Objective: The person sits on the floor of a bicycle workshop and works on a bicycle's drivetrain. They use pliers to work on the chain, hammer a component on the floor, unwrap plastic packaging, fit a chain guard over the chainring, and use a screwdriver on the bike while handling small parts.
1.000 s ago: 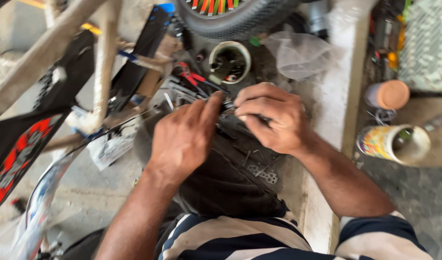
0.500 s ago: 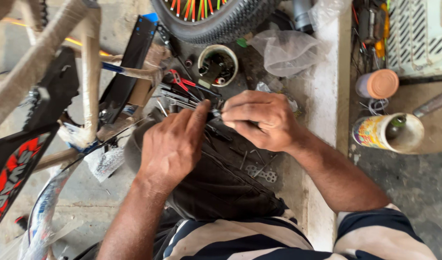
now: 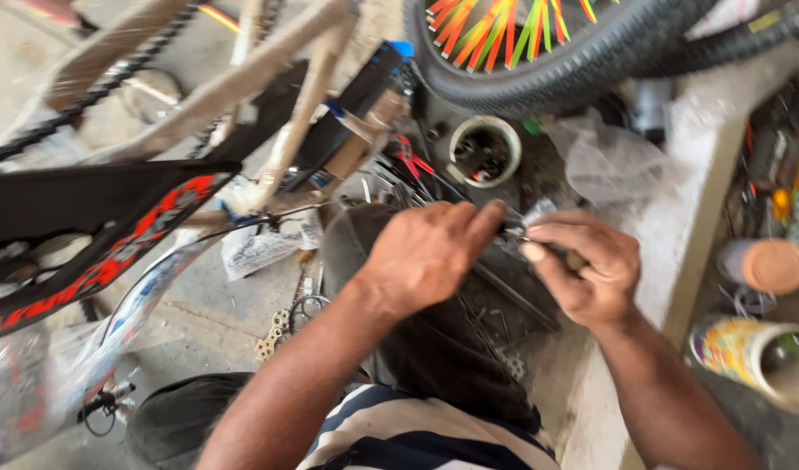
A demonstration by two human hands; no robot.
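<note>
The left hand and right hand meet at mid-frame, above a dark cloth lying over the person's lap. Between them sits a small metal part – blurred, its exact kind cannot be told.

Progress, judged from the present layout: the work reads as mid-way. The part is in the fingers and being handled, not set down. The bike frame stands at left with its chain on, the tyre with coloured spokes stands at top, and loose tools lie about a small tub – none of it put away.

Fingers:
- Left hand: curled nearly closed, index finger extended forward, its tip pressed to the part.
- Right hand: fingers bent tight, thumb and forefinger pinching the part from the other side; whether a thin tool also lies in that grip cannot be told
</note>
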